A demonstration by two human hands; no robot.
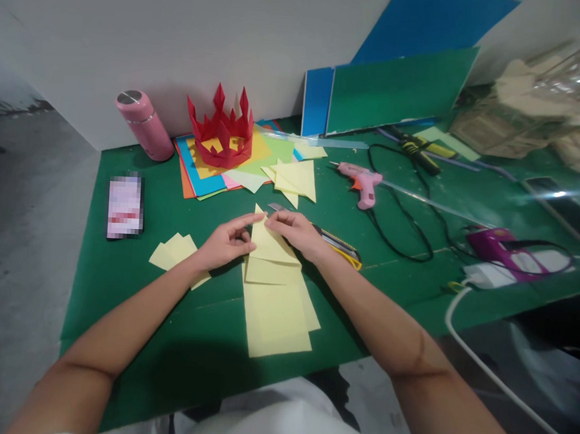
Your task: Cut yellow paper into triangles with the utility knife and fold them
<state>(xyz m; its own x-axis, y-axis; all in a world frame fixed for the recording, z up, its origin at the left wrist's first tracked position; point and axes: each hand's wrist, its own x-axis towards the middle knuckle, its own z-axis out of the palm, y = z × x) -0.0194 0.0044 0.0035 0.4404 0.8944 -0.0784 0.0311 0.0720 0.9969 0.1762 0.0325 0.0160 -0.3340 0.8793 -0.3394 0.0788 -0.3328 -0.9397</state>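
Fingertip grip from both sides: left hand [228,241] and right hand [293,233] pinch the pointed top of the pale yellow folded paper sheet [271,287], lying flat mid green desk [167,340]. Looks like a folding step; a sharp crease calls for aligned edges.

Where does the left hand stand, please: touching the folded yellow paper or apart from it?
Touching. In the head view the left hand pinches the folded yellow paper at its edge near the pointed top, no gap visible.
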